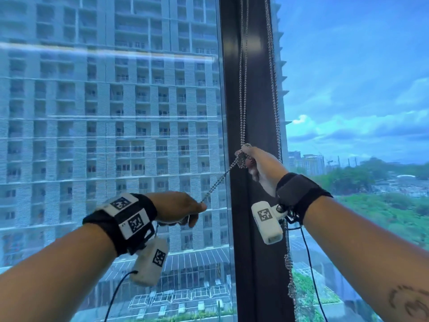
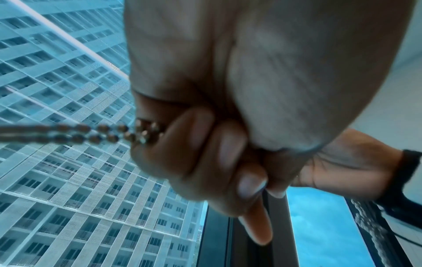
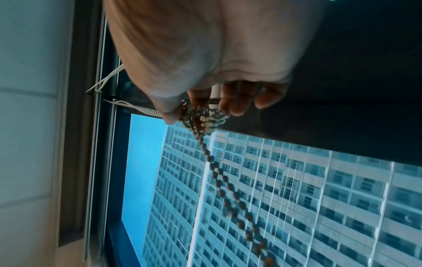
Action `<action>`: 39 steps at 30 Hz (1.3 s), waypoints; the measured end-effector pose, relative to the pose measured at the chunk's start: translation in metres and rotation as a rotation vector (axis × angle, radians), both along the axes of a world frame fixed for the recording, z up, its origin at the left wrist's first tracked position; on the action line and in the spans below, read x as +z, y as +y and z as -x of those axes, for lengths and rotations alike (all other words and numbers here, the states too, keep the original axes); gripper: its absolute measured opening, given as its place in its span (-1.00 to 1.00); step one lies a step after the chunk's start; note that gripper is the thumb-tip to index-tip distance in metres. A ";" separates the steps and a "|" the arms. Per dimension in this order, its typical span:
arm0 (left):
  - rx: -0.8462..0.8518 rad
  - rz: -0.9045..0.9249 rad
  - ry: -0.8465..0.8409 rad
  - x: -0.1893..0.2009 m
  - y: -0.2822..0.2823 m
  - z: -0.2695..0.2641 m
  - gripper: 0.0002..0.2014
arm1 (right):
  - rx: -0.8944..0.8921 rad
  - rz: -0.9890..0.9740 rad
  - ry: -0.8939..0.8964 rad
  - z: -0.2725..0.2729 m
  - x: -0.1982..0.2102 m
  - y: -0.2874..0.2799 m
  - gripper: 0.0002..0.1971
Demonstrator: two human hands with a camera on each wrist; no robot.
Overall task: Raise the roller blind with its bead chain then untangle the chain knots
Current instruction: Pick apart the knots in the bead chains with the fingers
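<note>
- A tall apartment building (image 1: 111, 126) fills the left window pane; sky and trees show through the right pane.
- A dark window frame post (image 1: 255, 89) stands upright between the two panes.
- The bead chain (image 1: 243, 89) hangs in strands down the front of the post, with more knotted strands lower at the post's right edge.
- The right hand (image 1: 257, 166) is raised in front of the post, fingers curled round a tangled clump of the chain.
- The left hand (image 1: 178, 208), lower and to the left, pinches a doubled strand that runs taut up to the clump.
</note>
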State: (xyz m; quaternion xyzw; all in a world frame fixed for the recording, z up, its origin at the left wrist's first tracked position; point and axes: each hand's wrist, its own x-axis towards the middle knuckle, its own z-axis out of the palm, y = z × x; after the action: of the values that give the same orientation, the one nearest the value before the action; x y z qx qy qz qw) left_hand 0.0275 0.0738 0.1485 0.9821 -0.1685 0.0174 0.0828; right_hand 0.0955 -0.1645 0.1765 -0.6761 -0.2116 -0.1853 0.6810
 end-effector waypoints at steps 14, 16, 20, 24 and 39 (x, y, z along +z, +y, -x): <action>-0.068 -0.123 0.129 -0.036 -0.027 -0.020 -0.52 | 0.051 0.029 -0.177 0.021 -0.033 0.020 -0.63; -0.053 -0.161 0.090 -0.035 -0.031 -0.015 -0.54 | -0.013 0.113 -0.246 0.022 -0.042 0.021 -0.69; -0.020 -0.243 -0.366 -0.015 -0.046 -0.002 -0.79 | 0.159 0.003 -0.067 0.025 -0.059 0.024 -0.78; -0.262 0.001 -1.024 0.023 -0.072 0.017 -0.88 | 0.160 0.035 -0.031 0.036 -0.064 0.021 -0.74; -0.498 0.126 -0.962 0.089 -0.068 0.007 -0.40 | -0.154 0.330 -0.462 0.094 0.054 -0.007 -0.76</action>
State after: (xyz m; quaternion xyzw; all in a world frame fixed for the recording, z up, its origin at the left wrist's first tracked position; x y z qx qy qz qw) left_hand 0.0201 0.0058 0.2373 0.7869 -0.4137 0.4545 0.0565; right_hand 0.0016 -0.1719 0.2309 -0.7318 -0.3363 -0.3486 0.4795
